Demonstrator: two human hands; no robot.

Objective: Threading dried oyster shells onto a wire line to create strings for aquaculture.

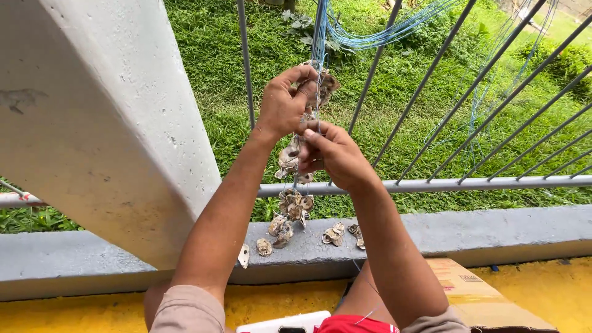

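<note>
Shell string (295,206) hangs from blue line (321,37) at the railing (493,183), partly strung.
Left hand (285,102) pinches the line and upper shells; right hand (333,154) closes on the line below. Several loose shells (333,235) lie unstrung on the concrete ledge (493,234).

Your right hand (336,154) is hiding part of the shell string (295,206); the bottom edge is cutting off your knees and the cardboard box (478,296)
</note>
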